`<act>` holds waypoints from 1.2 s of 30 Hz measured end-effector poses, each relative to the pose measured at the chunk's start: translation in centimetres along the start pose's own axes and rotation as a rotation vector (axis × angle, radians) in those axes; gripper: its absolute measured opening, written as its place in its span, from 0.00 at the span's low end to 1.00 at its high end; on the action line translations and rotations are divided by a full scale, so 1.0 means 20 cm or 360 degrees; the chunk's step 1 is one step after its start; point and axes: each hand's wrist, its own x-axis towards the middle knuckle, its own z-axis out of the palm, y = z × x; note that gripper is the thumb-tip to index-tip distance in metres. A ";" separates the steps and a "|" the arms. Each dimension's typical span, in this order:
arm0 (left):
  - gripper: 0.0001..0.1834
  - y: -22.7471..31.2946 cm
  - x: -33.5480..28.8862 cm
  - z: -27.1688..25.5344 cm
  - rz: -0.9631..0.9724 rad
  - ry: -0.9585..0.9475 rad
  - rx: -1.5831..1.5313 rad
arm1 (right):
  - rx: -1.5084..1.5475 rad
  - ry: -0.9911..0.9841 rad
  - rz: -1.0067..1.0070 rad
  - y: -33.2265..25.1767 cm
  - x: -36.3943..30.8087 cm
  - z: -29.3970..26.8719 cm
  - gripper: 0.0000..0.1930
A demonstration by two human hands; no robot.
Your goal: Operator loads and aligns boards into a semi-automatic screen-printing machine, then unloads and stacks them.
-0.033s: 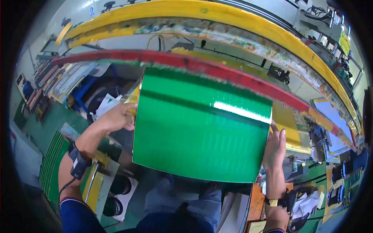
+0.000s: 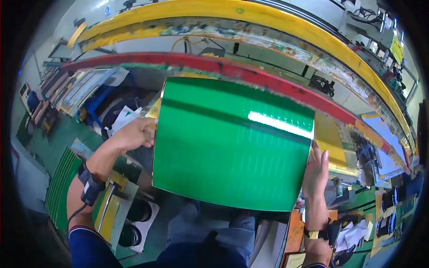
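One glossy, rectangular green sheet, smooth and slightly bowed in this view, is held above the person's legs, between both bare hands. A white glare streak crosses its upper right, and faint ribbed rows show below. Its long axis runs left to right, the right end lower in view; its broad face turns up toward the camera. The left grip is closed on the left edge, fingers curled; the right grip clasps the right edge, fingers straighter. Beyond lies a red bar, its lower side rough and crusted.
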 end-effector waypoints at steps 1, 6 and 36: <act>0.21 -0.01 -0.05 -0.01 0.0048 0.0041 0.0100 | -0.0082 0.0048 -0.0082 0.00 -0.05 0.08 0.34; 0.20 -0.07 -0.37 -0.06 -0.0002 0.0244 -0.0243 | -0.0528 0.0059 -0.0487 0.13 -0.31 0.09 0.40; 0.32 -0.18 1.32 0.18 0.0878 -0.0239 -0.0954 | -0.1626 0.0612 0.0212 0.06 0.63 -0.48 0.32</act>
